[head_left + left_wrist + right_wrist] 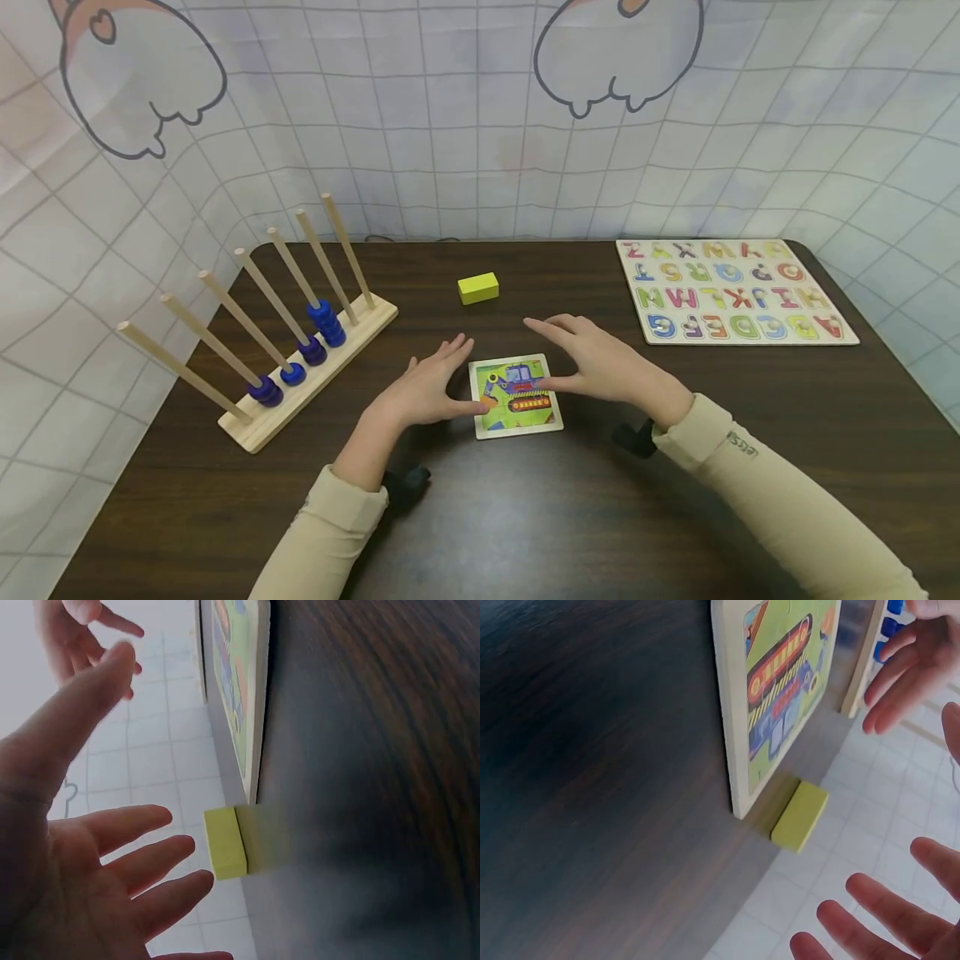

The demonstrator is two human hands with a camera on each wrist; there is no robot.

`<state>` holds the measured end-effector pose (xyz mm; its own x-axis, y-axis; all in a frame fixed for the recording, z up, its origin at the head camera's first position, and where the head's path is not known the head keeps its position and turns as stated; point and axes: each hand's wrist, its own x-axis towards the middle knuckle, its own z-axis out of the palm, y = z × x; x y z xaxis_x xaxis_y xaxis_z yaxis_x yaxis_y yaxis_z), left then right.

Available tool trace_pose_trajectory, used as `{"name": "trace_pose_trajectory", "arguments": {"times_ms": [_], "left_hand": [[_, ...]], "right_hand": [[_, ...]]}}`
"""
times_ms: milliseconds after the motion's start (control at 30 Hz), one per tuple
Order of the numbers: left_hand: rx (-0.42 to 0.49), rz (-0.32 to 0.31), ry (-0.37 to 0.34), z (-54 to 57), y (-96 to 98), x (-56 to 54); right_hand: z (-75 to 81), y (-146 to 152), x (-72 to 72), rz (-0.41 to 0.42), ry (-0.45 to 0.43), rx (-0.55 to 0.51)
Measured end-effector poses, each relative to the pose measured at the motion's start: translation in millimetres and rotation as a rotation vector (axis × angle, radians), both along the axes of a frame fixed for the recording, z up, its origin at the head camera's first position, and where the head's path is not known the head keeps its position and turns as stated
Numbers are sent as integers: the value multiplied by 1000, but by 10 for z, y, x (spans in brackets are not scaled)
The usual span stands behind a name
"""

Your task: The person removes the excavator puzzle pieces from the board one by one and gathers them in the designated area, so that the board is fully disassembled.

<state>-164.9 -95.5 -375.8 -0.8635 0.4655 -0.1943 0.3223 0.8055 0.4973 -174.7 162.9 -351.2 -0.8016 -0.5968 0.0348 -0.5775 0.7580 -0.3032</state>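
Observation:
A small framed picture puzzle (517, 396) of a purple and red digger on green lies flat on the table, its pale wooden border showing. My left hand (422, 385) is spread at its left side, thumb reaching over the picture's edge. On the other side my right hand (600, 358) is spread too, its thumb over the right border. Neither hand holds anything. In the left wrist view the left fingers (161, 862) are straight and apart, above the table. The right wrist view has the right fingers (877, 922) extended likewise, clear of the puzzle (739, 750).
Beyond the puzzle sits a yellow block (478, 288). To the left stands a wooden rack (315, 392) with upright pegs and several blue and purple beads (326, 323). An alphabet board (738, 292) lies at the back right. A grid-patterned cloth (480, 125) hangs behind the dark table (510, 517).

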Motion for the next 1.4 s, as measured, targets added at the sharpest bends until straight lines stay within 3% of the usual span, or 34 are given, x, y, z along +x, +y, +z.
{"name": "trace_pose_trajectory", "arguments": {"times_ms": [600,933,1100,1400], "left_hand": [[-36,0,-105,-128,73,-51],[-96,13,-71,-125,105,-38],[-153,48,-45,-107,153,-31],[-196,74,-18,-100,195,-4]], "right_hand": [[-184,-328,-135,38,-107,62],[-267,-518,-206,68,-176,38],[-295,-604,-257,57,-214,49],[-301,-721,-273,51,-154,109]]}}
